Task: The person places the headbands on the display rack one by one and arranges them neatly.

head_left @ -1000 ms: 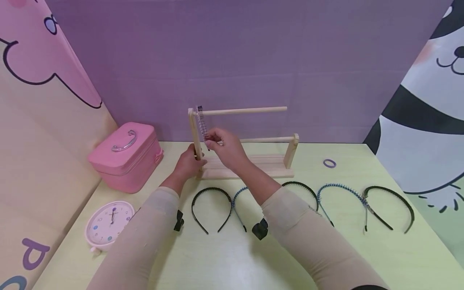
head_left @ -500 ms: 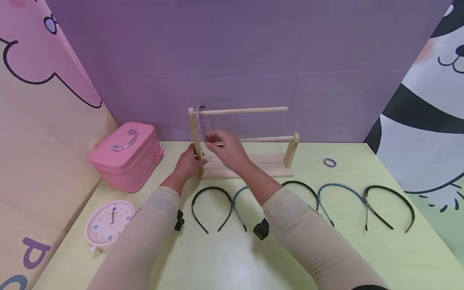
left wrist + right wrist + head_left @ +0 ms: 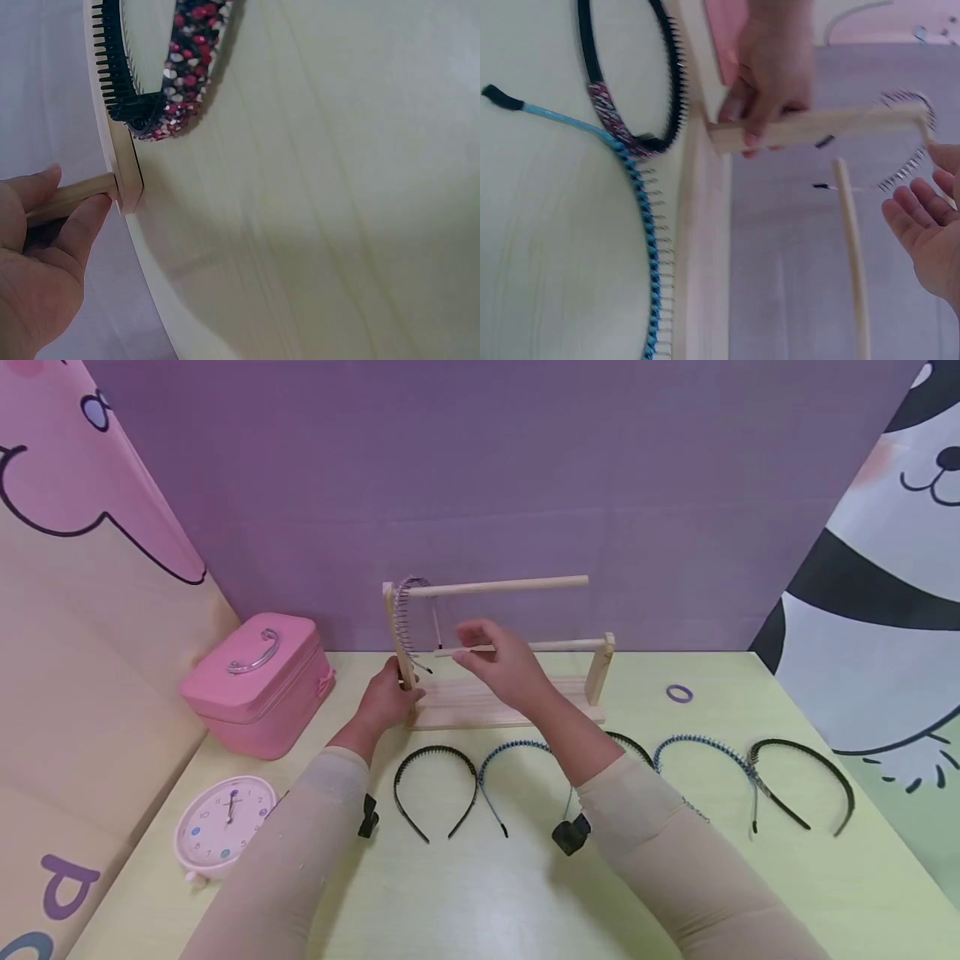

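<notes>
I log, over my feeds: rack (image 3: 480,712), pale natural wood; hung headband (image 3: 402,620), mauve, dark-toothed; blue headband (image 3: 652,244), black-tipped; black headband (image 3: 196,56), speckled red and white. Further, I enter: case (image 3: 258,693), pink, silver handle (image 3: 266,655); clock (image 3: 217,831), pale pink; ring (image 3: 678,701), purple; desk (image 3: 450,902), pale yellow-green; backdrop (image 3: 480,468), plain purple; right-hand wall (image 3: 873,618), black-and-white panda print.

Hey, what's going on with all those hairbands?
A person's left hand grips the left post of a wooden rack on a table. A toothed headband hangs over the rack's top rod, close to that post. The right hand is nearby, open and holding nothing. Five more headbands, black ones and blue ones, lie in a row in front of the rack.
</notes>
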Motion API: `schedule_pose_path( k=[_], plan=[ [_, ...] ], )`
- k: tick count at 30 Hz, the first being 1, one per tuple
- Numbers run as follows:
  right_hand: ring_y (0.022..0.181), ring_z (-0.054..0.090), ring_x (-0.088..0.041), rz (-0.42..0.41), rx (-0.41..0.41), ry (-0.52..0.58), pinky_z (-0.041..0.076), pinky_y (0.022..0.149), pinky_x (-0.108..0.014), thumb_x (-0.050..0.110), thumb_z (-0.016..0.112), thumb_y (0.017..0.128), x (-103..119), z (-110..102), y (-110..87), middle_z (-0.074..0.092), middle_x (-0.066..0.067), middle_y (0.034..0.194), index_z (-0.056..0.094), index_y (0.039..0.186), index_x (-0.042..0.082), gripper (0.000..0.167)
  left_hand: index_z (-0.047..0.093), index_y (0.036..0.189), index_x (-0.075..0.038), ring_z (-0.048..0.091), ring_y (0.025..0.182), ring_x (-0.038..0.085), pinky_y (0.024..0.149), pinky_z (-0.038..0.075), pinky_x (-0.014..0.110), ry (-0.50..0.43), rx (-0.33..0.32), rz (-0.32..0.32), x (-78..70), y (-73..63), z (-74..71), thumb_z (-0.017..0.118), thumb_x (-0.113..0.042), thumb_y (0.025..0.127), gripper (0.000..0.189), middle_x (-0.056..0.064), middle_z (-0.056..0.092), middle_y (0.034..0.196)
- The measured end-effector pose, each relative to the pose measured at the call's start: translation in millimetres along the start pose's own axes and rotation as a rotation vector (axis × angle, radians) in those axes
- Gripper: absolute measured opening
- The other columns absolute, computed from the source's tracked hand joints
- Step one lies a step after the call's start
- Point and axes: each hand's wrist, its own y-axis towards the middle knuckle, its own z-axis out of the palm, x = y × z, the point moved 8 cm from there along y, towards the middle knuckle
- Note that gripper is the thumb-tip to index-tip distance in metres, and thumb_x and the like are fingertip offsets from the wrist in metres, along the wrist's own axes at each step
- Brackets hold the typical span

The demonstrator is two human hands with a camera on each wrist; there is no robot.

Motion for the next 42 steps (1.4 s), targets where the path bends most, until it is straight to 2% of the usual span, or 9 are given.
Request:
schedule_pose_path(
  k=[8, 12, 21, 25, 32, 36, 39, 42],
  plan=[
    [0.120, 0.055, -0.017, 0.036, -0.037, -0.047, 0.047, 0.102, -0.038, 0.034, 0.065, 0.095, -3, -46, -22.4, 0.058, -0.002, 0.130, 0.052, 0.135, 0.015, 0.045, 0.041, 0.128, -0.006, 0.059, 0.112, 0.028, 0.093, 0.051, 0.042, -0.023, 0.012, 0.001, -1.3, -0.8, 2.4, 0.067, -0.014, 0.093, 0.043, 0.013, 0.060, 0.122],
    [0.120, 0.056, -0.019, 0.054, -0.027, -0.074, 0.047, 0.102, -0.040, 0.035, 0.065, 0.095, -4, -63, -35.7, 0.058, -0.003, 0.131, 0.052, 0.135, 0.015, 0.047, 0.041, 0.128, -0.006, 0.059, 0.112, 0.029, 0.093, 0.049, 0.043, -0.019, -0.001, -0.004, -2.0, -2.5, 1.5, 0.067, -0.015, 0.093, 0.044, 0.015, 0.060, 0.121],
    [0.118, 0.056, -0.017, 0.119, -0.042, -0.231, 0.046, 0.100, -0.042, 0.047, 0.061, 0.095, -13, -109, -69.4, 0.056, 0.001, 0.130, 0.052, 0.135, 0.020, 0.049, 0.039, 0.132, -0.007, 0.057, 0.112, 0.029, 0.097, 0.048, 0.046, -0.018, 0.003, -0.023, 2.3, -1.4, 0.0, 0.066, -0.016, 0.094, 0.047, 0.014, 0.059, 0.123],
    [0.119, 0.054, -0.020, 0.143, -0.062, -0.287, 0.045, 0.100, -0.045, 0.047, 0.059, 0.096, -19, -133, -87.6, 0.056, -0.003, 0.130, 0.051, 0.136, 0.017, 0.050, 0.038, 0.133, -0.007, 0.057, 0.112, 0.028, 0.095, 0.050, 0.045, -0.025, 0.012, -0.034, 6.9, -0.1, 1.3, 0.065, -0.016, 0.095, 0.048, 0.013, 0.059, 0.124],
    [0.120, 0.053, -0.033, 0.245, -0.114, -0.424, 0.047, 0.093, -0.053, 0.051, 0.052, 0.098, -48, -184, -118.3, 0.055, -0.012, 0.133, 0.046, 0.140, 0.013, 0.057, 0.040, 0.129, -0.007, 0.058, 0.113, 0.028, 0.094, 0.050, 0.045, -0.018, 0.007, -0.009, 4.3, 1.7, 1.3, 0.066, -0.015, 0.095, 0.043, 0.013, 0.061, 0.124],
    [0.122, 0.049, -0.038, 0.308, -0.142, -0.474, 0.043, 0.091, -0.057, 0.053, 0.049, 0.098, -66, -213, -135.8, 0.052, -0.016, 0.132, 0.043, 0.141, 0.010, 0.061, 0.040, 0.128, -0.007, 0.058, 0.112, 0.028, 0.093, 0.051, 0.044, -0.001, 0.017, -0.016, 2.1, 0.0, 2.6, 0.065, -0.015, 0.095, 0.043, 0.013, 0.060, 0.122],
    [0.119, 0.049, -0.039, 0.357, -0.146, -0.515, 0.045, 0.087, -0.054, 0.055, 0.046, 0.098, -80, -233, -148.9, 0.051, -0.018, 0.132, 0.041, 0.141, 0.008, 0.064, 0.040, 0.129, -0.007, 0.059, 0.111, 0.028, 0.092, 0.051, 0.043, 0.001, 0.019, -0.019, 1.6, -0.6, 3.2, 0.065, -0.015, 0.095, 0.043, 0.013, 0.060, 0.120],
    [0.110, 0.054, -0.038, 0.410, -0.132, -0.560, 0.048, 0.077, -0.042, 0.056, 0.044, 0.099, -98, -252, -161.6, 0.053, -0.022, 0.128, 0.040, 0.140, 0.004, 0.067, 0.040, 0.129, -0.006, 0.059, 0.111, 0.028, 0.092, 0.051, 0.043, -0.001, 0.013, -0.007, 0.7, 0.1, 2.5, 0.065, -0.014, 0.095, 0.043, 0.014, 0.060, 0.122]
  ],
)
